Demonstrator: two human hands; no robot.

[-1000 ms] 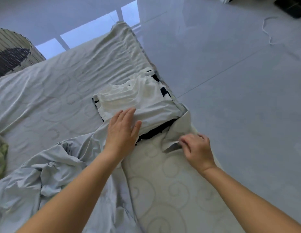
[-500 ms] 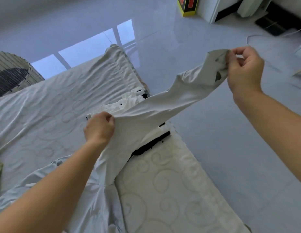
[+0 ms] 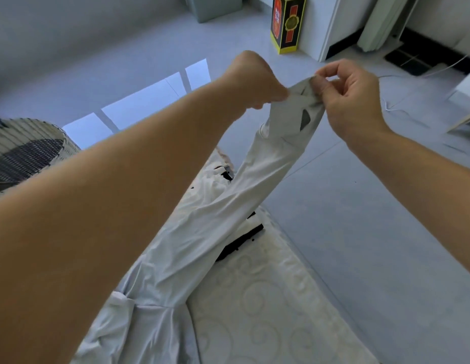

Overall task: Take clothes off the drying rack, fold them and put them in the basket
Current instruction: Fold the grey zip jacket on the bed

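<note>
— Basket on the far left, is that it?
— Yes. It's a woven laundry basket [image 3: 26,151], pale with a dark band, at the left edge of view and partly hidden by the left forearm.
— And the left hand?
— The left hand [image 3: 254,80] is raised in a fist with its back to the camera. Its fingers are hidden, but the cloth runs straight into the fist, so it grips one edge of the cuff.
— Where is the garment?
— A pale grey long-sleeved top [image 3: 139,324] lies rumpled on a quilted mattress [image 3: 268,298] stitched with swirls. One sleeve [image 3: 265,179] rises from it, pulled taut up to both hands, with a thumb hole showing just below the cuff. Under the sleeve lies a folded black-and-white piece [image 3: 212,187].
— The right hand?
— The right hand [image 3: 352,101] pinches the cuff's other edge between thumb and forefinger, and its other fingers are curled.
— Further right?
— Glossy grey floor tiles [image 3: 373,232]. At the top, a yellow-and-red box [image 3: 287,24] stands upright beside a white cabinet [image 3: 331,27]. A thin white cable [image 3: 394,107] trails on the floor.
</note>
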